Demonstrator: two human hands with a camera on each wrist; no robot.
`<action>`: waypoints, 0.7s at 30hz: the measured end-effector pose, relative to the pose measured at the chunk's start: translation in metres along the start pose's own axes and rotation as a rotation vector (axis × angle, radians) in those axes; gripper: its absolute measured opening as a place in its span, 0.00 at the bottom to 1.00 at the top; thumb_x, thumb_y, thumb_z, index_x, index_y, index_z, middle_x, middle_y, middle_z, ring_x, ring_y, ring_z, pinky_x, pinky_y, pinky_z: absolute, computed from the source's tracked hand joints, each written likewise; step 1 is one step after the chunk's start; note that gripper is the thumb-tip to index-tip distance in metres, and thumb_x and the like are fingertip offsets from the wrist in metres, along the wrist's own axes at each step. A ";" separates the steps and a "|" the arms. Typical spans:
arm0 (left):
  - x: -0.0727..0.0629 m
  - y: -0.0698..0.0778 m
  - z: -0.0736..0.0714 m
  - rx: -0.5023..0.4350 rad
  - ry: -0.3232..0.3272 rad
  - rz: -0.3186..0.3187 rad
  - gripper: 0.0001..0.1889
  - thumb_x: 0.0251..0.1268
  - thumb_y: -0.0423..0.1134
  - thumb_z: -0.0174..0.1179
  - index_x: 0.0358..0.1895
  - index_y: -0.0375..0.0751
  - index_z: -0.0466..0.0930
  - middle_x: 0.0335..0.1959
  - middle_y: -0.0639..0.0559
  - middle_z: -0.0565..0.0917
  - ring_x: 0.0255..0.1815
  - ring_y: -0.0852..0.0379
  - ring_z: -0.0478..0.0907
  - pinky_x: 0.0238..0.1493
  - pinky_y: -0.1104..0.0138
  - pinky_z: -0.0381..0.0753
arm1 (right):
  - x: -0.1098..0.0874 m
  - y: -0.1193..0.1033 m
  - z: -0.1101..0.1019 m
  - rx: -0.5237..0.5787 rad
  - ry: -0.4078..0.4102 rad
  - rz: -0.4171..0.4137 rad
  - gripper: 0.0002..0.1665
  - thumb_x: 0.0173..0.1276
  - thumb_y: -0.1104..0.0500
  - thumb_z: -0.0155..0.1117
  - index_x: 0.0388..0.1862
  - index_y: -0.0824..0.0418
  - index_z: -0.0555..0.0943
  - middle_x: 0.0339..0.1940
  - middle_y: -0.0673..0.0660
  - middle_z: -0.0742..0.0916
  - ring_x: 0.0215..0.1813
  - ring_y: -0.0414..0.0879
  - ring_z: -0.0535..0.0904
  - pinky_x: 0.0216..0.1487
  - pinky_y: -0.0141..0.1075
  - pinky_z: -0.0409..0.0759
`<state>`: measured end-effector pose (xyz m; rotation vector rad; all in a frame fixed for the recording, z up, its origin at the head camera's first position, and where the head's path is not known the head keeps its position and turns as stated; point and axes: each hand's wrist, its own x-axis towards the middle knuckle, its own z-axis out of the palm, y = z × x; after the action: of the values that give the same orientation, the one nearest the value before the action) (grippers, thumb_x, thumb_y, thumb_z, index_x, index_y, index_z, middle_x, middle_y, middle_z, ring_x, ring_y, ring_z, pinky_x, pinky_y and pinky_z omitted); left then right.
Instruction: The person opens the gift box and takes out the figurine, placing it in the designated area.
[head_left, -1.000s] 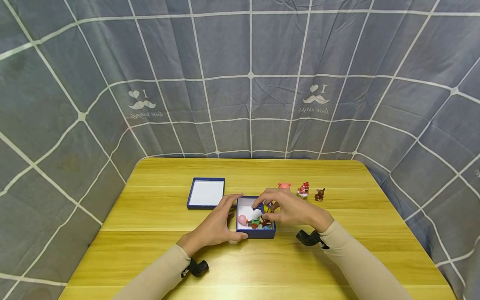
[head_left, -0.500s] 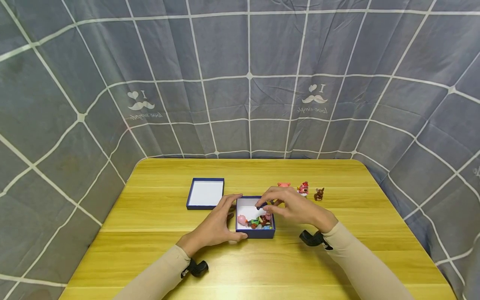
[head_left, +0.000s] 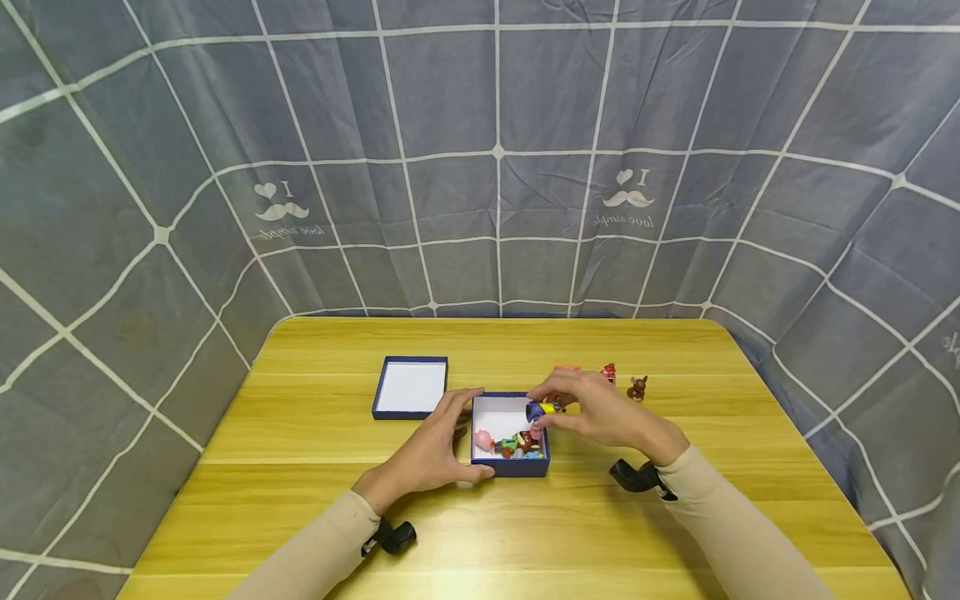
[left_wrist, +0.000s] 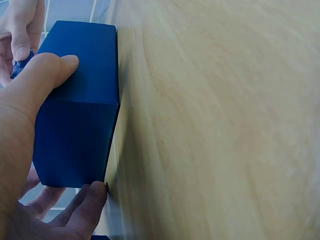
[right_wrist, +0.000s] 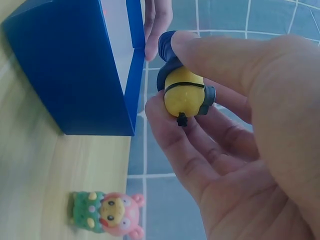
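My left hand (head_left: 431, 454) grips an open dark blue box (head_left: 512, 468) from its left side, thumb on the near wall and fingers on the far one. In the left wrist view the thumb lies on the plain blue wall (left_wrist: 75, 142). My right hand (head_left: 603, 415) pinches a yellow-and-blue Minion figurine (right_wrist: 184, 97) between thumb and fingers, over the box's far right corner. The Minion lies sideways, its yellow head pointing right in the head view. Inside the white-lined box, a pink figurine (head_left: 483, 440), a brown one (head_left: 527, 441) and other small colourful ones lie along the near side.
A shallow blue lid with white inside (head_left: 411, 387) lies behind and left of the box. To the right stand a red figurine (head_left: 610, 373), partly hidden, and a brown animal figurine (head_left: 637, 388). A pink-headed figurine in green (right_wrist: 107, 214) shows in the right wrist view.
My right hand has moved right with the Minion, from inside the box to its right rim. The left hand and the box have stayed in place.
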<state>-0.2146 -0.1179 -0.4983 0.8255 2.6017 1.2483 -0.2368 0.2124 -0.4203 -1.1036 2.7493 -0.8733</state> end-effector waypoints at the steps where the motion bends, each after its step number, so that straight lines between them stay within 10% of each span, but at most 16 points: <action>1: 0.000 0.000 0.000 -0.003 -0.001 0.001 0.66 0.61 0.56 0.91 0.96 0.46 0.56 0.90 0.41 0.66 0.82 0.39 0.82 0.85 0.44 0.83 | -0.001 0.001 -0.001 0.004 0.003 0.003 0.20 0.80 0.56 0.82 0.67 0.57 0.93 0.62 0.50 0.96 0.76 0.62 0.89 0.84 0.65 0.81; 7: -0.001 0.000 0.000 -0.012 -0.003 0.003 0.66 0.61 0.55 0.91 0.96 0.46 0.56 0.90 0.40 0.66 0.82 0.39 0.82 0.85 0.45 0.83 | -0.006 0.006 -0.004 0.042 0.006 0.015 0.15 0.78 0.59 0.83 0.60 0.52 0.95 0.57 0.48 0.95 0.86 0.70 0.80 0.85 0.63 0.81; 14: -0.001 0.001 0.000 -0.018 -0.003 -0.001 0.66 0.61 0.55 0.91 0.96 0.46 0.56 0.90 0.41 0.66 0.83 0.39 0.81 0.86 0.45 0.82 | -0.010 0.007 -0.008 0.027 0.023 0.033 0.17 0.77 0.58 0.85 0.61 0.50 0.95 0.57 0.45 0.97 0.57 0.44 0.93 0.65 0.47 0.95; 21: -0.002 0.002 0.000 -0.013 -0.003 -0.005 0.66 0.61 0.55 0.91 0.96 0.46 0.56 0.90 0.39 0.67 0.83 0.40 0.80 0.86 0.44 0.81 | -0.013 0.012 -0.011 0.045 0.033 0.022 0.17 0.74 0.60 0.87 0.59 0.51 0.95 0.55 0.45 0.97 0.57 0.46 0.97 0.64 0.47 0.97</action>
<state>-0.2123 -0.1179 -0.4967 0.8174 2.5888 1.2602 -0.2378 0.2332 -0.4196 -1.0584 2.7484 -0.9542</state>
